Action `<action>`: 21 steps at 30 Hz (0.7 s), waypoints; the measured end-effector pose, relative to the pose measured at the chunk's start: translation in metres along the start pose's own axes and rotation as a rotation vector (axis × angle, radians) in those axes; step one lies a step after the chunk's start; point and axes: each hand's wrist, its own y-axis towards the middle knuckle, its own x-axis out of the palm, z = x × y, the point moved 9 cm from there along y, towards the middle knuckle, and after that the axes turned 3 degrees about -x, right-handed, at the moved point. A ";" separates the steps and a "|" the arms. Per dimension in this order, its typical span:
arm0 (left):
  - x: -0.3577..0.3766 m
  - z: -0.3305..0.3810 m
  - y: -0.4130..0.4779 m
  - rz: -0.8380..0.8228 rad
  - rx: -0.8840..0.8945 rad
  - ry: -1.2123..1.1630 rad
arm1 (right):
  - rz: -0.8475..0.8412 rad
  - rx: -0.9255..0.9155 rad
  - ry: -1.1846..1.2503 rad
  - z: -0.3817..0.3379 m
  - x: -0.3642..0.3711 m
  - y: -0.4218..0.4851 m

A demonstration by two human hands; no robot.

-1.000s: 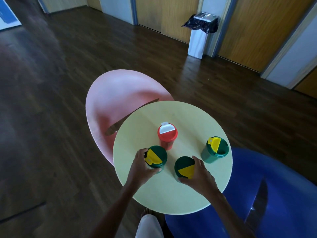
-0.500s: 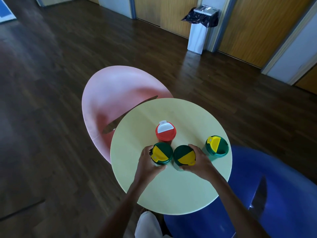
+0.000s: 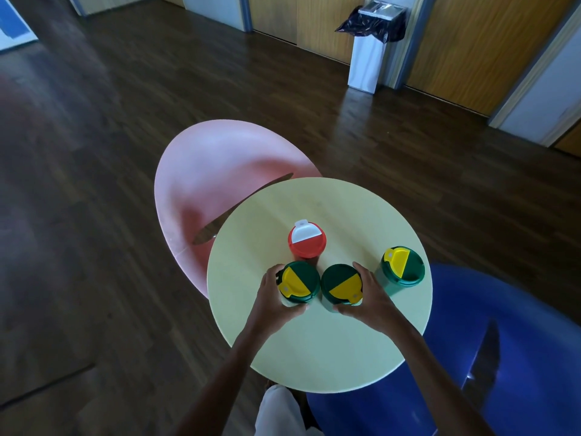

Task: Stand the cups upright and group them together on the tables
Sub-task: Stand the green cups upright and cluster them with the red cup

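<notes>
Two grips: left hand [image 3: 272, 298] round left cup [image 3: 300, 281], right hand [image 3: 372, 297] round middle cup [image 3: 341, 284].

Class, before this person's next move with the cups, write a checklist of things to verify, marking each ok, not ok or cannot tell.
1. All four cups upright: ok.
2. The left hand grips the left green cup: ok.
3. The right hand grips the middle green cup: ok.
4. Held cups touch the red cup: cannot tell.
5. The right green cup joined to the group: not ok, it stands apart.
6. Every cup stands on the yellow table: ok.
</notes>
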 end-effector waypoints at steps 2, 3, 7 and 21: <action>0.001 -0.003 -0.001 -0.006 -0.024 -0.022 | 0.010 0.008 0.011 0.001 0.000 -0.001; 0.002 -0.004 -0.001 -0.009 -0.033 -0.036 | 0.014 0.011 0.019 0.002 0.000 -0.002; 0.003 0.000 -0.002 -0.011 -0.038 -0.064 | 0.027 0.006 0.024 0.001 -0.002 -0.004; -0.020 0.016 0.012 0.104 -0.067 -0.060 | 0.404 -0.035 -0.425 -0.032 -0.102 -0.033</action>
